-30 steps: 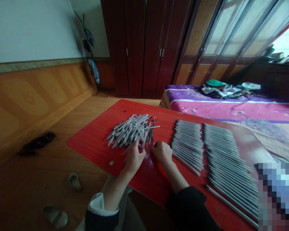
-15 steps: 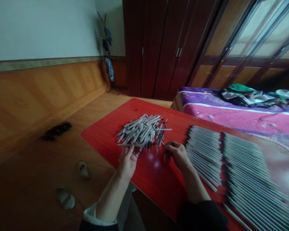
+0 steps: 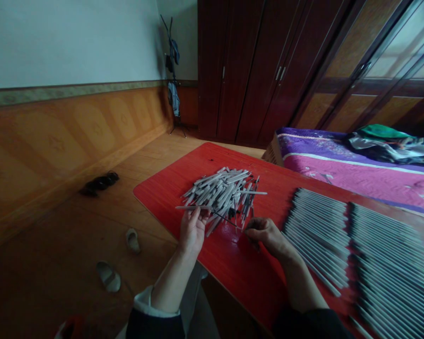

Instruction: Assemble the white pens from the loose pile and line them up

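My left hand (image 3: 192, 230) is closed around a slim pale tube (image 3: 189, 207), held nearly level by the near edge of the pile. A thin dark rod (image 3: 228, 220) is pinched in my right hand (image 3: 263, 233). It slants up and left toward the tube's right end; I cannot tell whether its tip is inside. Just behind both hands lies a loose pile of pale tubes (image 3: 221, 186), with some dark thin rods (image 3: 249, 202) along its right side.
Two rows of side-by-side tubes with dark ends, a nearer row (image 3: 318, 230) and a farther-right row (image 3: 395, 263), lie on the red table (image 3: 162, 188). A bed (image 3: 325, 155) stands beyond. Slippers (image 3: 108, 277) are on the floor at left.
The camera view has turned slightly left. The thin rod in my right hand, hard to make out before, now slants toward the right end of the tube in my left hand.
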`<state>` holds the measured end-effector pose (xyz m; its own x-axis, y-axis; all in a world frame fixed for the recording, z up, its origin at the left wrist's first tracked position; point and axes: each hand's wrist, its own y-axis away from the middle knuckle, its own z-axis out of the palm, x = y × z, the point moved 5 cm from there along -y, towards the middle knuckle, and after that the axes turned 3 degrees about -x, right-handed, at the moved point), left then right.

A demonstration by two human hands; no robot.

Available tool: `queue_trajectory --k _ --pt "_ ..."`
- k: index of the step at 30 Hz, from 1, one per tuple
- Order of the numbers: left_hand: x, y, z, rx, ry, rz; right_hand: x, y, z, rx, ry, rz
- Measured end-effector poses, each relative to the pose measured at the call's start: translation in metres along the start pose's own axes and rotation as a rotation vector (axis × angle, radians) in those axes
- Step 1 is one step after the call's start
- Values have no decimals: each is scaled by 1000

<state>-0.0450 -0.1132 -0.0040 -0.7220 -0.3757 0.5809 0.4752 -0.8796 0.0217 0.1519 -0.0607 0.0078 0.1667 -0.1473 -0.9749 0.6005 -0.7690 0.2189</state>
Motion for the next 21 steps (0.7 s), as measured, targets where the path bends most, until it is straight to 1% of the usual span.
queue_trajectory --k 4,9,14,17,21 --pt "2 -1 -3 18 6 5 2 0 -1 15 0 16" --pt "3 -3 -6 10 -3 10 -1 1 -2 23 -43 -18" --pt "2 -3 -6 8 -33 7 0 1 -3 18 3 -11" --pt "2 -2 -5 -16 -86 10 -1 1 -3 17 4 -7" --pt "3 3 -2 -69 -214 -9 -7 3 -7 41 -32 -41"
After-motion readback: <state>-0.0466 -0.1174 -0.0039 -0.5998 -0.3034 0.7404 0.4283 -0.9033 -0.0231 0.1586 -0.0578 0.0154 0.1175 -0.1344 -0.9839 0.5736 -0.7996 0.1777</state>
